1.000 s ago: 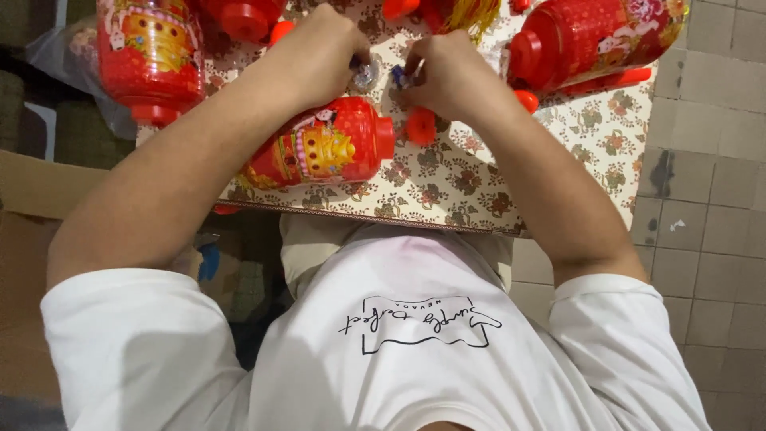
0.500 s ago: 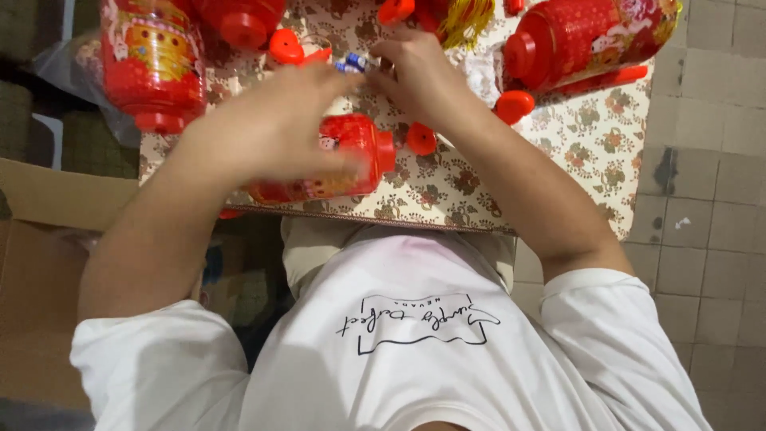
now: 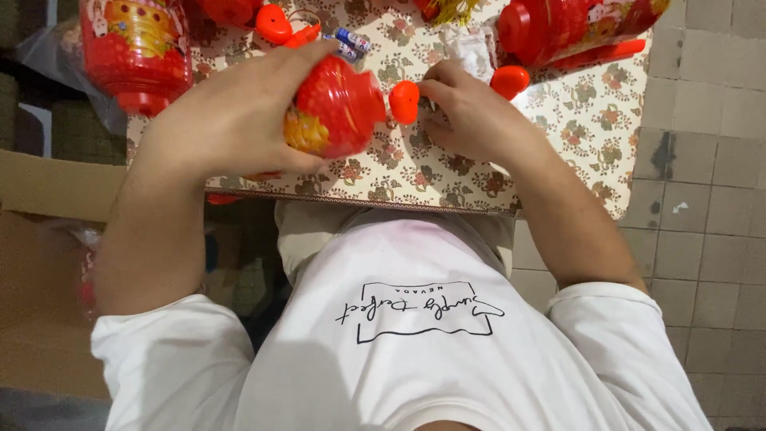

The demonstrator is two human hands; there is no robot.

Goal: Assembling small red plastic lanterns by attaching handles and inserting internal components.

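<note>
Left hand [image 3: 231,120] grip wraps red lantern [image 3: 335,108] — right hand [image 3: 471,120] pinches small red cap [image 3: 404,101].

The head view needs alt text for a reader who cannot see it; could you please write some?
Seen from above, the left hand grips a red lantern over a floral table, while the right hand rests beside a small red cap.

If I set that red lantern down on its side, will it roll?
Probably: the round-bodied red plastic lantern in the left hand looks barrel-shaped and glossy, so likely slippery. It seems hollow and light, held one-handed above the floral-patterned table.
</note>
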